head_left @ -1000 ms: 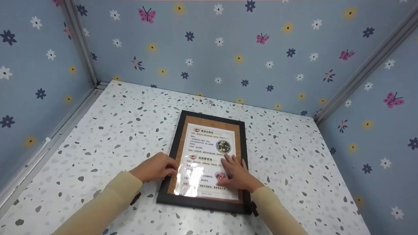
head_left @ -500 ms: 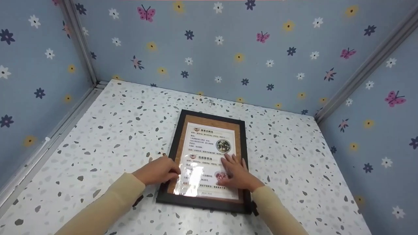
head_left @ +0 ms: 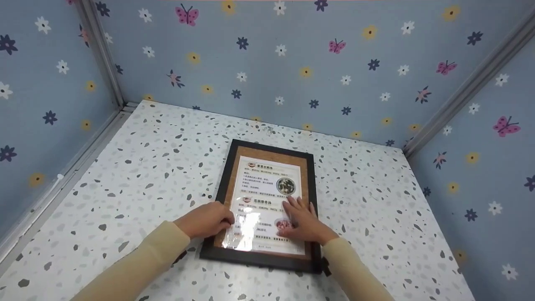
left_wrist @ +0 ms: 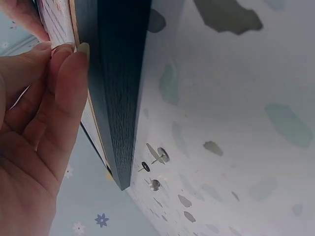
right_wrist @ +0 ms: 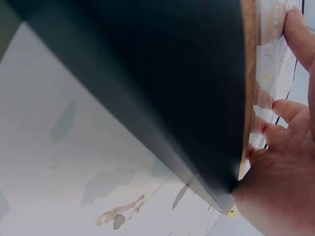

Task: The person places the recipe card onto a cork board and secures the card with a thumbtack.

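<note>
A black-framed cork board [head_left: 276, 154] lies on the speckled table, with a laminated recipe sheet [head_left: 267, 173] on it. At the sheet's left edge, the curled fingers of my left hand [head_left: 209, 219] bring thumb and fingertips together; what is between them is hidden. Spread fingers of my right hand [head_left: 303, 221] rest flat on the sheet's lower right, over part of a food photo. The right wrist view shows those fingertips touching the plastic. Beside the frame's left side, the left wrist view shows a silver thumbtack [left_wrist: 163, 155], a black one [left_wrist: 145, 167] and another silver one [left_wrist: 155, 185].
Light blue flowered panels rise behind the table [head_left: 167, 138] and on both sides. A grey metal rail [head_left: 100, 54] runs up the back left corner, with another at the back right. Glare whitens the sheet's lower left.
My left hand has shifted slightly right and down along the sheet's left edge, uncovering thumbtacks on the table beside the frame. The right hand stays in place on the sheet.
</note>
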Available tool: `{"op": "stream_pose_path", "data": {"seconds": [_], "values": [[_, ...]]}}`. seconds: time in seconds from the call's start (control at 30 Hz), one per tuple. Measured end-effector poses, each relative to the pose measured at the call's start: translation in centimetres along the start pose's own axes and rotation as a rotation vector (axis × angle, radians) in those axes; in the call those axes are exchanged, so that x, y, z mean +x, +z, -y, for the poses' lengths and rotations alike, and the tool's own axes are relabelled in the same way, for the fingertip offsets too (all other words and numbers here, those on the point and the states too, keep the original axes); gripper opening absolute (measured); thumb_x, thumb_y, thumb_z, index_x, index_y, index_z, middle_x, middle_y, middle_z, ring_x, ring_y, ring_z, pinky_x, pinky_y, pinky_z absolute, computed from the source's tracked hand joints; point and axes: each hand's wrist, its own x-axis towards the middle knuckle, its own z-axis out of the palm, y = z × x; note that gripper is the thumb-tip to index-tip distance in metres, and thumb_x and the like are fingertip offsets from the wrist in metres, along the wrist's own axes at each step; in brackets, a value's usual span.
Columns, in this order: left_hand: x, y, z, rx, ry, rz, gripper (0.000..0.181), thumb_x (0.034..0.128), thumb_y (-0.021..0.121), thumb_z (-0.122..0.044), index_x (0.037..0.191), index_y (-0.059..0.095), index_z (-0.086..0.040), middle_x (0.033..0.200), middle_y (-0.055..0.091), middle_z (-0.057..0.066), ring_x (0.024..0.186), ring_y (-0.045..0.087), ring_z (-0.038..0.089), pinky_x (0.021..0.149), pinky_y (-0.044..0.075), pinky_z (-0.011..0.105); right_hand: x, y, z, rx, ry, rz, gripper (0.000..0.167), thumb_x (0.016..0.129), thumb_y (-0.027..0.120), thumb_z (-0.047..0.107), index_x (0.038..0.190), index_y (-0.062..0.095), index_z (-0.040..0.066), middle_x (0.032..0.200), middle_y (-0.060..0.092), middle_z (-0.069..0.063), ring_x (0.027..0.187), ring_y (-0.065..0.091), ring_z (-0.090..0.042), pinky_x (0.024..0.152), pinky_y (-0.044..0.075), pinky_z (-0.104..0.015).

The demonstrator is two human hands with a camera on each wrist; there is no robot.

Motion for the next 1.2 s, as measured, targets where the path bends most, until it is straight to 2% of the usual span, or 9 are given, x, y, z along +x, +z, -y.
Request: {"op": "stream_pose_path", "data": {"seconds": [0.6, 0.7, 0.87, 1.2], "values": [[-0.02, -0.65, 0.21, -0.085, -0.005, -0.005, 0.008, 0.088, 0.072, -0.004, 0.087, 0.078, -0.008, 0.077, 0.067, -0.005, 0.065, 0.055, 0.006, 0.06, 0.049, 0.025, 0.01, -0.05, 0.14, 0.001, -0.01, -0.007, 0.1, 0.081, 0.072, 0.059, 0.156, 0.027, 0.01, 0.164, 0.012, -0.012, 0.148, 0.003, -0.039, 0.113, -0.005, -0.061], [-0.02, -0.62, 0.37, -0.089, 0.01, -0.009, 0.008, 0.0871, 0.072, -0.003, 0.086, 0.078, -0.008, 0.077, 0.068, -0.006, 0.064, 0.055, 0.005, 0.06, 0.049, 0.024, 0.09, 0.01, 0.11, -0.001, -0.015, -0.007, 0.1, 0.082, 0.072, 0.059, 0.156, 0.028, 0.009, 0.163, 0.012, -0.013, 0.148, 0.004, -0.04, 0.113, -0.005, -0.062], [0.02, -0.46, 0.37, -0.067, 0.043, 0.002, 0.007, 0.0871, 0.073, -0.004, 0.088, 0.079, -0.008, 0.078, 0.07, -0.004, 0.066, 0.057, 0.005, 0.063, 0.051, 0.026, 0.11, 0.08, 0.09, 0.007, -0.001, -0.006, 0.1, 0.081, 0.072, 0.059, 0.156, 0.028, 0.01, 0.163, 0.012, -0.012, 0.148, 0.002, -0.038, 0.113, -0.006, -0.06], [0.15, -0.18, -0.05, -0.044, 0.018, 0.007, 0.005, 0.0873, 0.073, -0.007, 0.089, 0.077, -0.009, 0.085, 0.068, -0.003, 0.08, 0.062, 0.012, 0.075, 0.054, 0.033, 0.0, -0.01, 0.19, 0.006, 0.003, -0.001, 0.1, 0.081, 0.071, 0.06, 0.157, 0.027, 0.011, 0.164, 0.011, -0.01, 0.149, 0.001, -0.037, 0.113, -0.006, -0.06]]}}
